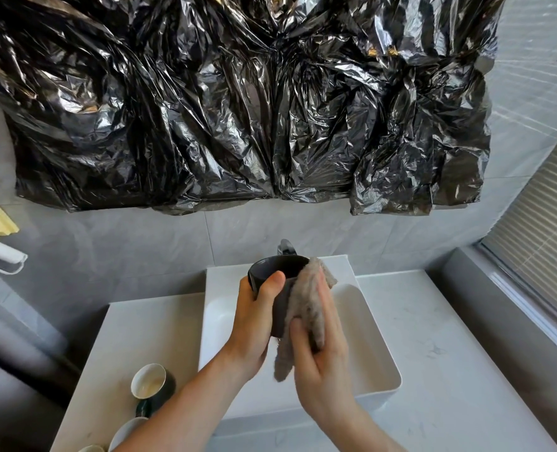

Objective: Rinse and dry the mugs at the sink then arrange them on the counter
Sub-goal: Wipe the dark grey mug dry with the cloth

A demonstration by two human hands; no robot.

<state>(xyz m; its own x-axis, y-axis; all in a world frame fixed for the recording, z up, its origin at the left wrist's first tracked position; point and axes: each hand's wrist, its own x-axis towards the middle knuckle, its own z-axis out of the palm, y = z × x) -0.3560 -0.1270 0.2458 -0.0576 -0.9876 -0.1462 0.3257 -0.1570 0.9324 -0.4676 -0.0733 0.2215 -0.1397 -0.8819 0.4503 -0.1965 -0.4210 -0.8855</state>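
In the lower middle of the frame, the left hand [257, 316] is gripping a black mug [278, 288] over the white sink [371, 350], its fingers curled round the far side of the mug and its thumb lying across the near wall just under the rim. The mug is tilting, with its mouth turned toward the upper left. The right hand [322, 353] is pressing a grey-brown cloth [306, 308] flat against the right side of the mug; its fingers are lying nearly straight along the cloth while the thumb is pinching the cloth's lower part, and a loose end of cloth is hanging down between the two wrists. A dark tap [286, 246] is showing just behind the mug. On the pale tabletop [133, 334] at the lower left, a dark green mug [153, 381] with a pale inside is lying on its side, and two more pale rims are peeking out beside the left forearm. Crumpled black plastic sheeting [238, 102] is covering the wall across the upper frame.
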